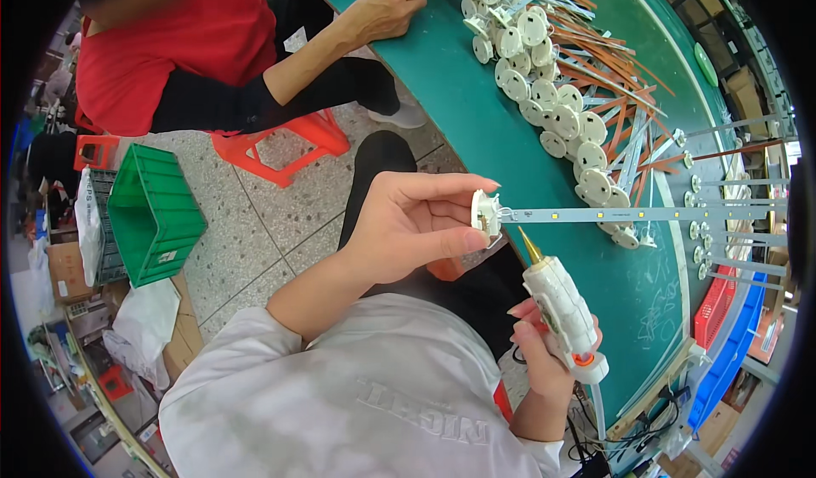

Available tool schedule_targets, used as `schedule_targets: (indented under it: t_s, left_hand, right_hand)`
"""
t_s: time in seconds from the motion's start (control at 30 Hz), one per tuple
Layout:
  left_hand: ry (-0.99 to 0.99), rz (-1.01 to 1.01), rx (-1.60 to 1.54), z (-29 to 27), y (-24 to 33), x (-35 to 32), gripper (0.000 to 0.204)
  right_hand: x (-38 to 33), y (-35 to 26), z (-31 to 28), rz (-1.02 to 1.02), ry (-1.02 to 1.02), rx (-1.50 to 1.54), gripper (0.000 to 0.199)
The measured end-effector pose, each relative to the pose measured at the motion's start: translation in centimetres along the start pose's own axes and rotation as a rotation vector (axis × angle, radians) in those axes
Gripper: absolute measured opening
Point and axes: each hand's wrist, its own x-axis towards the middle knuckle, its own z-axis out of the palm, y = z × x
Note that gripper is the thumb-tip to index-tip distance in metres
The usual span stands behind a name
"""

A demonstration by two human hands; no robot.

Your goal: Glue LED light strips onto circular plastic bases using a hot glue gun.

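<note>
Between thumb and fingers, my left hand (416, 219) pinches a small round white base (486, 214) by its rim, its flat face turned toward my palm. From that base a thin LED strip (642, 214) with small yellow chips runs level to the right. My right hand (548, 363) is wrapped round a white hot glue gun (563, 308), partly hiding its handle. The gun's brass nozzle points up and left, just below the joint of base and strip; I cannot tell whether it touches. A pale glue stick or cord hangs from the gun's rear.
Many similar white round bases (565, 121) with strips lie heaped on the green table (476, 130). More strips stand at the right edge. A co-worker's hand (387, 11) rests on the table, upper left. A red stool (285, 151) and green crate (153, 214) stand on the floor.
</note>
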Motion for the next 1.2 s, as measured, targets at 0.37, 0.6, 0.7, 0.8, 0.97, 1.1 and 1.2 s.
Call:
schedule_targets:
  t_s: [0.37,0.6,0.7,0.8,0.97,1.1,1.2]
  left_hand:
    - [-0.030,-0.032,0.030,0.2,0.4,-0.3,0.048]
    - [-0.082,-0.045,0.028,-0.7,0.8,-0.1,0.048]
    - [-0.108,-0.040,0.061,-0.9,1.0,-0.1,0.047]
    - [-0.129,-0.073,0.075,-1.0,1.2,-0.1,0.047]
    - [-0.129,-0.078,0.041,-0.8,1.0,0.0,0.047]
    - [-0.127,-0.069,0.058,-0.7,0.9,0.1,0.047]
    - [-0.125,-0.056,0.061,-0.7,0.9,0.1,0.047]
  right_hand:
    - [0.0,0.3,0.5,-0.003,-0.034,0.051,0.027]
    - [1.0,-0.3,-0.1,-0.004,-0.099,0.120,0.025]
    - [1.6,-0.5,-0.4,-0.085,-0.163,0.004,0.025]
    - [2.0,-0.6,-0.6,-0.213,-0.195,-0.171,0.027]
    - [1.9,-0.6,-0.8,-0.217,-0.176,-0.215,0.029]
    - [1.7,-0.8,-1.0,-0.169,-0.165,-0.215,0.027]
    - [1.6,-1.0,-1.1,-0.163,-0.163,-0.239,0.027]
